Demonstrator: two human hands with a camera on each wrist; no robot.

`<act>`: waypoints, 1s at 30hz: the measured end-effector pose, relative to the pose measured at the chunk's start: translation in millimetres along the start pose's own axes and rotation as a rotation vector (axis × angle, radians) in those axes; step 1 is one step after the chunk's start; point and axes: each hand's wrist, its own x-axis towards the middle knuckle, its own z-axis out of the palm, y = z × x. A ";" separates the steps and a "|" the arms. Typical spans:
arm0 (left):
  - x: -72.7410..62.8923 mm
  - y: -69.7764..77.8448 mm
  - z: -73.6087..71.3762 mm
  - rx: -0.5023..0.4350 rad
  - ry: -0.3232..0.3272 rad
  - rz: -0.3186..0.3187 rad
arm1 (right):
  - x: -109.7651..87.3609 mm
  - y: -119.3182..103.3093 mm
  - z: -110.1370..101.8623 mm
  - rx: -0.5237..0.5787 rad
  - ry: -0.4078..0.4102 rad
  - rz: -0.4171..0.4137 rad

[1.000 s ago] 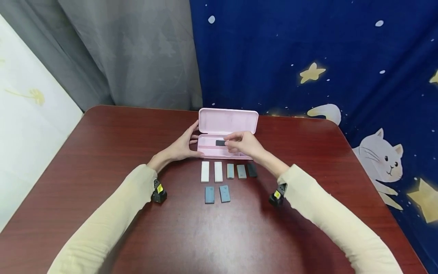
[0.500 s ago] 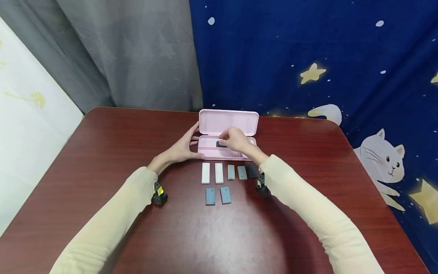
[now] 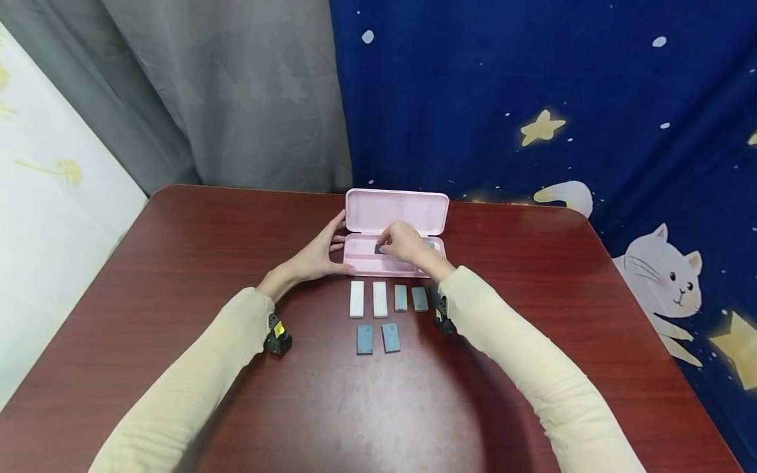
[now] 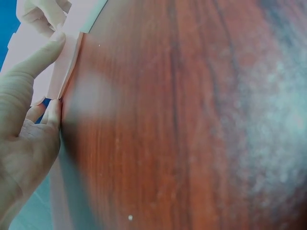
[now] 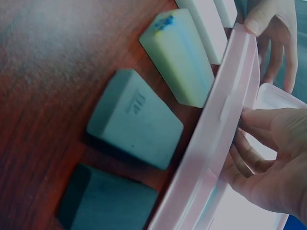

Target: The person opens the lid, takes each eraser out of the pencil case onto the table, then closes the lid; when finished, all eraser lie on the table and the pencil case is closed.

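A pink pencil case (image 3: 378,265) stands open near the back of the table, its lid (image 3: 396,209) tipped up behind. My left hand (image 3: 312,257) holds the case's left end, thumb at the front corner and fingers along the side. Inside the back compartment, a small dark eraser (image 3: 378,249) is pinched in my right hand (image 3: 405,243), which covers most of it. A bluish eraser (image 3: 431,245) shows past my right wrist, in the same case. In the right wrist view, my right fingers (image 5: 252,158) reach over the case's wall.
Before the case lies a row of erasers: white ones (image 3: 357,299), a striped one (image 3: 400,298), a grey one marked 4B (image 5: 136,120) and a dark one (image 5: 108,201). Two blue-grey erasers (image 3: 364,339) lie nearer. Curtains (image 3: 473,98) hang behind the table (image 3: 236,217).
My right hand has moved a little left and down into the case, closing over the dark eraser there and hiding more of it. My left hand keeps its hold on the case.
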 end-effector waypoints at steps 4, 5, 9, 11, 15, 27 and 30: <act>2.7 2.2 0.2 -0.001 -0.006 0.004 | 0.1 0.9 0.6 -0.012 0.043 -0.001; 3.0 2.6 0.4 -0.002 -0.009 0.004 | 0.0 0.9 0.4 -0.013 0.054 0.002; 1.9 3.8 0.6 -0.010 -0.009 -0.013 | -0.9 -0.6 -2.1 0.002 0.107 0.022; 0.7 3.4 0.4 -0.015 -0.002 -0.020 | -1.6 -1.5 -3.7 0.024 0.139 0.039; -0.9 1.5 0.5 -0.015 0.003 -0.021 | -4.6 -0.2 -5.8 0.081 0.204 0.070; -0.9 -0.4 -1.3 -0.017 0.000 -0.018 | -14.6 14.6 -3.2 0.318 0.331 0.093; -0.6 -0.4 -1.8 -0.018 -0.003 -0.020 | -15.9 16.7 -3.4 0.414 0.328 0.135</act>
